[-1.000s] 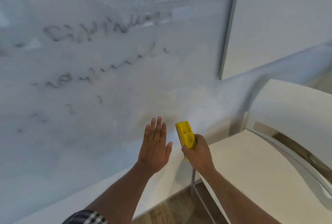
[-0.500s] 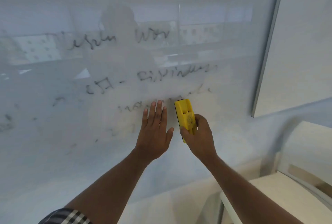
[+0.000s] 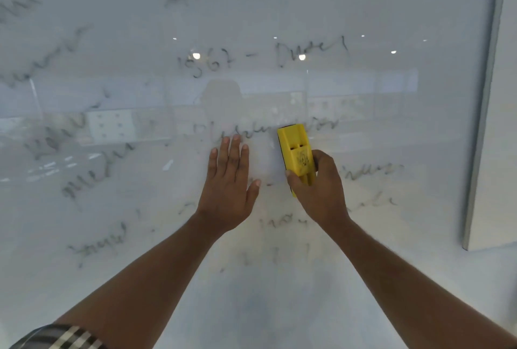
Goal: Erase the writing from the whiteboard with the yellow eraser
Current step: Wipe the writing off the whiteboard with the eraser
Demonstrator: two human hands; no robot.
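Now the right hand wraps its fingers around the yellow eraser on the whiteboard, the left hand lies flat with fingers straight, and next comes rubbing over the gray writing near the top edge.

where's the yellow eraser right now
Head view, just right of centre: the yellow eraser is against the whiteboard, gripped by the right hand.

Pale wall, reflected ceiling lights

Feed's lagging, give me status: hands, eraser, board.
Right hand grips yellow eraser, upright on whiteboard. Left hand flat on board. Smudged writing all around. Nothing blocking.
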